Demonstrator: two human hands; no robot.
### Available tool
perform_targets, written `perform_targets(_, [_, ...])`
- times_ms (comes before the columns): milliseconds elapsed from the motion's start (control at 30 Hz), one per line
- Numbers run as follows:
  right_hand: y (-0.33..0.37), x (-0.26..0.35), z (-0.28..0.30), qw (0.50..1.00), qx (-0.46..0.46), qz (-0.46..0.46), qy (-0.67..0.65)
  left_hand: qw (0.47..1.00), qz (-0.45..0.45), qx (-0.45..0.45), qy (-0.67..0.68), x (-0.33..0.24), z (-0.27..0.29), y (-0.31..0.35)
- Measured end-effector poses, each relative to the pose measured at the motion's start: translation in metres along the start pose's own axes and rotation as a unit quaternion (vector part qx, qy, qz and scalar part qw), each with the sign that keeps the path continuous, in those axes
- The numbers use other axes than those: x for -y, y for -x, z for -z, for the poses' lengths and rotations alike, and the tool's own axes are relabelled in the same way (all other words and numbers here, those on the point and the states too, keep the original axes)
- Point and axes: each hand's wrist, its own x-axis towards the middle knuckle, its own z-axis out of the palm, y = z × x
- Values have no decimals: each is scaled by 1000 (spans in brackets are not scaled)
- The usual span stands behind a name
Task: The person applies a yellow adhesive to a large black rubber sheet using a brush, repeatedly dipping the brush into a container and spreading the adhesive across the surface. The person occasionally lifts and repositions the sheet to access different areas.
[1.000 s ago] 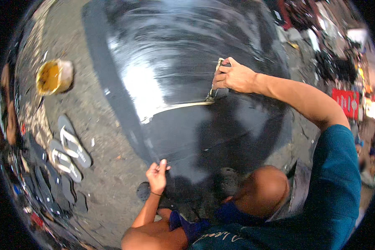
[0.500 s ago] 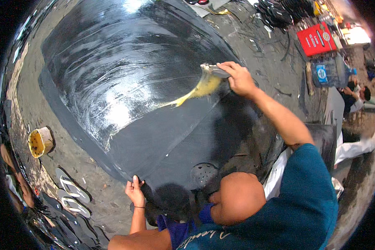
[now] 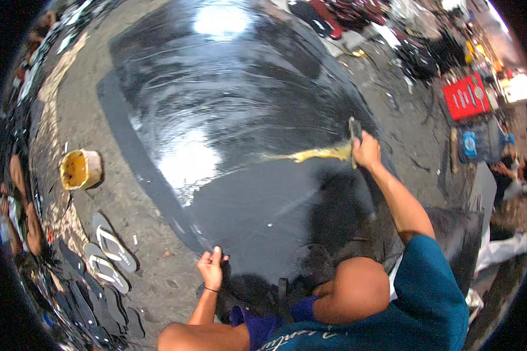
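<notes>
A large black sheet (image 3: 234, 216) lies on the ground, its far part glossy and wet-looking, its near part matte. My right hand (image 3: 367, 152) is closed round a flat, smeared spreader (image 3: 355, 133) held on edge at the sheet's right side. From that tool a band of yellow glue (image 3: 323, 154) runs left along the border of the wet area. At the sheet's near-left edge, my left hand (image 3: 211, 270) has its fingers curled and thumb raised, pinching the edge. Left of the sheet stands a whitish tub (image 3: 92, 168) with yellow glue inside.
Grey flip-flops (image 3: 112, 248) and several dark soles (image 3: 93, 304) lie at the left. Toward the right are a red tin (image 3: 467, 97), a clear blue-tinted water jug (image 3: 480, 142) and another person (image 3: 505, 169). Dark scraps (image 3: 424, 58) are heaped at the far right.
My right hand has swept down and right with the spreader, turning it from nearly level to upright. The yellow glue band has shifted right and flattened. The view has shifted too.
</notes>
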Motion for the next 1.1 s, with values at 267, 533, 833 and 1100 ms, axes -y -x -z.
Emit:
perform_targets(267, [96, 217, -64, 976, 64, 206, -19, 984, 38, 86, 149, 22, 20, -5])
perform_targets(533, [160, 359, -92, 828, 155, 533, 74, 992, -80, 94, -19, 8, 16, 20])
perform_targets(833, [243, 307, -117, 537, 207, 817, 45, 950, 107, 269, 116, 42, 21, 57])
perform_targets(1100, [119, 301, -81, 549, 128, 812, 149, 935, -108, 290, -171, -26, 28, 51])
